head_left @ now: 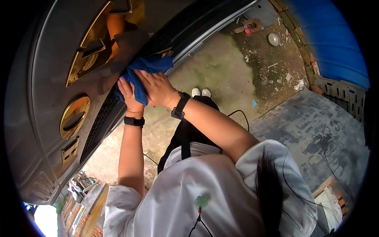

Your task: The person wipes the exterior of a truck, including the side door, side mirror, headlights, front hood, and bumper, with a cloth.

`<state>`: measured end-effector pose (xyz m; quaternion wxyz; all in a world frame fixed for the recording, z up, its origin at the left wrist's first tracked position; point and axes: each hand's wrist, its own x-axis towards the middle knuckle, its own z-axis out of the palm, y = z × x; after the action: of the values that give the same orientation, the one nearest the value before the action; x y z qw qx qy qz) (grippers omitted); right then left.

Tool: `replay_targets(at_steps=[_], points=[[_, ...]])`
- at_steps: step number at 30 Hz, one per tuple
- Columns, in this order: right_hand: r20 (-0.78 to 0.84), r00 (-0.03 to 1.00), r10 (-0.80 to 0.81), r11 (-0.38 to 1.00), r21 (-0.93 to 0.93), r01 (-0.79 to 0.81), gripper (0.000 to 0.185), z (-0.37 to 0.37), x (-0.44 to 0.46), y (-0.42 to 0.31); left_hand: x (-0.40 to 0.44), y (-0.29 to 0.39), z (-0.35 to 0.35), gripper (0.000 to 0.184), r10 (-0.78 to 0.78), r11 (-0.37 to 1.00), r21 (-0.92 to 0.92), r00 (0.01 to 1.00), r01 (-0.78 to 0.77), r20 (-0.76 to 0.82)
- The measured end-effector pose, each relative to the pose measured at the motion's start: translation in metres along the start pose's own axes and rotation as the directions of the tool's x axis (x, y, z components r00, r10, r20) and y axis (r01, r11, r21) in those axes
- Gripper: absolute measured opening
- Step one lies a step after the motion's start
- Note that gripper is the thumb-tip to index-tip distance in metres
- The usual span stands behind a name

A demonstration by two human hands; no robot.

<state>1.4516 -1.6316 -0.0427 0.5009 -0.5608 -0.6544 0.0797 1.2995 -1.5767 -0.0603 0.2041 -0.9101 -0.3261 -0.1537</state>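
Note:
A blue cloth (136, 75) is bunched under both hands against the edge of a dark glossy panel (51, 43). My left hand (131, 94) rests on the cloth's near side, fingers pointing up along the panel, with the cloth gripped beneath. Beside it, my right hand (156, 87) presses the cloth from the right, its fingers laid over the folds. The fingertips are partly hidden by the fabric. Gold fittings stand out on the panel: a large angular one (85, 65), a ring (75, 117) and a small plate (70, 151).
Black mesh (96, 126) and a metal strip (215, 33) run along the panel's edge. On the ground lie a metal bowl (273, 39), a wooden piece (252, 25) and scattered litter. A blue sheet (335, 35) and a grey slotted crate (341, 96) stand at right.

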Motion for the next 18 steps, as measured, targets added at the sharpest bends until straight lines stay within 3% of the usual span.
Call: replay_targets(at_steps=[2,3,5,7,8,11,13,15,16,17,18], points=[[-0.059,0.998,-0.006,0.999,0.042,0.008,0.063,0.001,0.016,0.015,0.019,-0.002,-0.012,0.054,0.115,0.979,0.166,0.993,-0.119,0.034],[-0.004,1.000,0.003,1.000,0.002,-0.003,0.060,0.000,0.015,0.026,0.021,-0.002,-0.012,0.053,0.168,0.952,0.245,0.983,-0.181,0.074],[-0.121,0.992,0.025,0.998,-0.059,-0.033,0.068,0.005,0.007,0.049,0.006,0.001,0.012,0.047,0.003,0.984,0.178,0.996,-0.019,0.088],[-0.236,0.921,0.308,0.951,0.062,-0.303,0.076,0.036,-0.017,0.057,0.000,0.015,0.013,0.042,-0.144,0.988,0.078,0.985,0.136,0.097],[-0.278,0.860,0.428,0.904,0.128,-0.409,0.080,0.044,-0.022,0.058,0.002,0.020,0.001,0.038,-0.205,0.978,0.103,0.935,0.182,0.288],[-0.057,0.844,0.534,0.842,0.134,-0.523,0.086,0.032,-0.026,0.034,-0.040,0.007,0.010,0.037,-0.015,0.997,0.073,0.972,-0.002,0.233],[-0.013,0.888,0.460,0.887,0.044,-0.459,0.081,0.032,-0.025,0.021,-0.054,-0.006,0.003,0.039,0.025,0.995,0.090,0.970,-0.048,0.240],[0.011,0.913,0.407,0.913,0.018,-0.407,0.078,0.026,-0.021,0.000,-0.047,-0.016,-0.014,0.047,-0.109,0.979,0.192,0.963,0.062,0.246],[0.005,0.953,0.303,0.953,0.019,-0.303,0.074,0.026,-0.019,-0.012,-0.047,-0.028,-0.019,0.055,-0.133,0.976,0.202,0.957,0.081,0.257],[-0.002,0.981,0.195,0.981,0.019,-0.195,0.071,0.026,-0.016,-0.022,-0.050,-0.041,-0.014,0.054,-0.050,0.992,0.117,0.997,0.042,0.060],[0.077,0.995,0.056,0.992,0.108,-0.064,0.064,0.020,-0.009,-0.033,-0.045,-0.043,-0.018,0.057,-0.067,0.992,0.109,0.995,0.059,0.070]])
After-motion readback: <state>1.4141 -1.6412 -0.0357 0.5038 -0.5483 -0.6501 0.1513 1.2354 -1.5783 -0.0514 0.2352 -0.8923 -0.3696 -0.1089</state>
